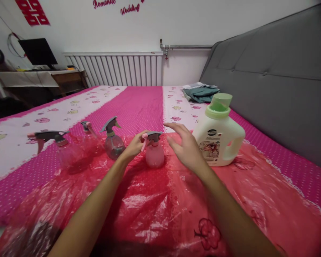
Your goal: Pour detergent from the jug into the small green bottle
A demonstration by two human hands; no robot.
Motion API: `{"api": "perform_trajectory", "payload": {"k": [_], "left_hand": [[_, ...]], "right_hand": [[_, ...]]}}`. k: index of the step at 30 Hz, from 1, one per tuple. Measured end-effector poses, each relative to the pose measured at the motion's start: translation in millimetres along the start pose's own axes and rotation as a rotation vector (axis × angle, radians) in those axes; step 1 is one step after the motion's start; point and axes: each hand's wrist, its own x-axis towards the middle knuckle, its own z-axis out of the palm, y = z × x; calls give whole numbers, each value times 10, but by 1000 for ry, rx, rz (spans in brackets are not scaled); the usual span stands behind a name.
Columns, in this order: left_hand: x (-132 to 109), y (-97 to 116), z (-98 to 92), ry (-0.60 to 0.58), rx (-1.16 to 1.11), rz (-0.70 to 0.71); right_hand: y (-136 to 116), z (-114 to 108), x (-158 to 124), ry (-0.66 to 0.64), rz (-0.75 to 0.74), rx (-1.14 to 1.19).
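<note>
Wrinkled red plastic sheet (pixel 147 203): loose folds could tip our round pink plastic spray bottle (pixel 155 157). Right hand (pixel 188 148), fingers apart; left hand (pixel 134 147), grip we cannot tell.

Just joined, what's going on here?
A person has both hands around a small pink spray bottle on a red plastic sheet over a bed. The left hand is at its sprayer head, though contact is hard to tell; the right hand is open, apart from it, beside a white detergent jug with a green cap. Three more spray bottles stand to the left.
</note>
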Motion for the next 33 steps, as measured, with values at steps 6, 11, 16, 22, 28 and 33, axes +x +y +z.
{"api": "perform_trajectory", "payload": {"k": [6,11,16,22,28,33], "left_hand": [[91,-71,65,-4,-38,5],[14,-192,-1,14,-57,-16],[-146,-186,-115,-87,-44,-52],[-255,-62,-113,-78,29,-73],[-409,103,31,323,262,-74],[-417,348,381,437,404,-29]], "right_hand": [[-94,190,593,-385,24,-223],[-144,231,488,-392,120,-350],[-146,250,434,-376,167,-402],[-159,319,419,-309,162,-437],[-202,371,389,-248,237,-460],[-222,397,372,-217,292,-451]]}}
